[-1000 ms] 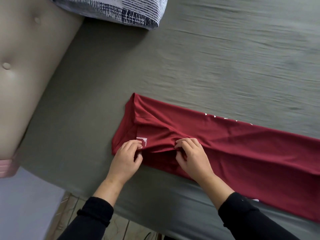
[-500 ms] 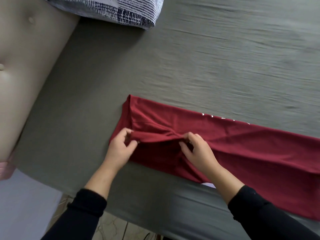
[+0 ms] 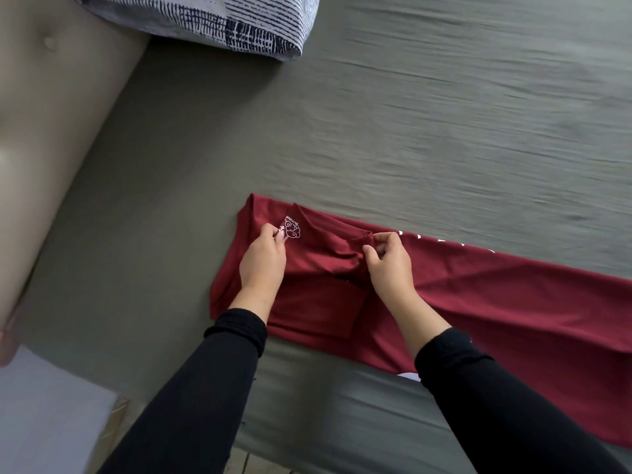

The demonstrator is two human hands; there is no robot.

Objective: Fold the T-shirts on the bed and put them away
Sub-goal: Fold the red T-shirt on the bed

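Observation:
A dark red T-shirt (image 3: 506,295) lies folded lengthwise into a long strip on the grey-green bed sheet (image 3: 376,148), running from the middle of the view to the right edge. My left hand (image 3: 263,260) pinches the cloth at the strip's left end, beside a small white printed logo (image 3: 291,228). My right hand (image 3: 388,263) pinches a raised fold of the same layer a little to the right. Between the two hands the sleeve part is lifted and turned over toward the far side. Both arms wear black sleeves.
A pillow (image 3: 219,22) with a dark blue and white pattern lies at the top. A beige padded headboard (image 3: 51,138) runs along the left side. The near bed edge and a strip of floor (image 3: 239,460) show at the bottom.
Both hands have lifted the pinched near edge of the shirt's left end and carried it toward the far side, turning the sleeve layer over so the white logo faces up.

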